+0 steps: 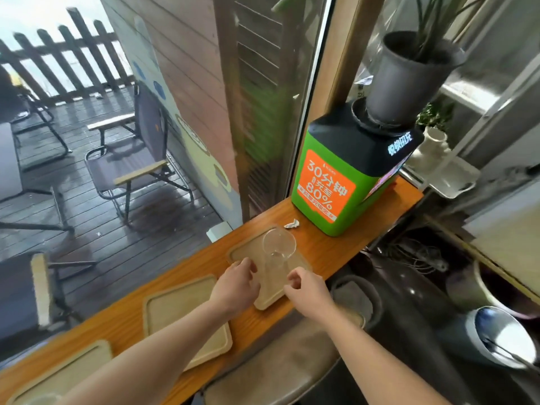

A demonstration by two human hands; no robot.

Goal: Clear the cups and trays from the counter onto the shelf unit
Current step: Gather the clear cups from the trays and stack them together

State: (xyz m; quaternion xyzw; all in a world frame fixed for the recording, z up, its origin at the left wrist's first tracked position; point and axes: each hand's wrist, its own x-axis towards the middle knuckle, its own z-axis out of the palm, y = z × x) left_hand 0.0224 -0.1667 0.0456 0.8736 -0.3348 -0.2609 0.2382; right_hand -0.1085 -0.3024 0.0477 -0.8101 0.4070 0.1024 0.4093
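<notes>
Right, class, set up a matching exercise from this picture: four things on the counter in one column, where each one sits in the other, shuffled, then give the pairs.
Things
1. clear plastic cup
2. crumpled paper scrap
3. grey plant pot
4. middle tray

Places
A. on top of the green charging box
B. under the left forearm
C. on the far tray, ahead of both hands
D. on bare counter between far tray and green box

Pairs: 1-C, 2-D, 3-A, 4-B

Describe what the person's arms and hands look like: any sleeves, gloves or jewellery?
Both forearms are bare up to the frame edge, with no sleeves visible. The left hand and the right hand wear no gloves, and no rings, watch or bracelet show on either wrist.
</notes>
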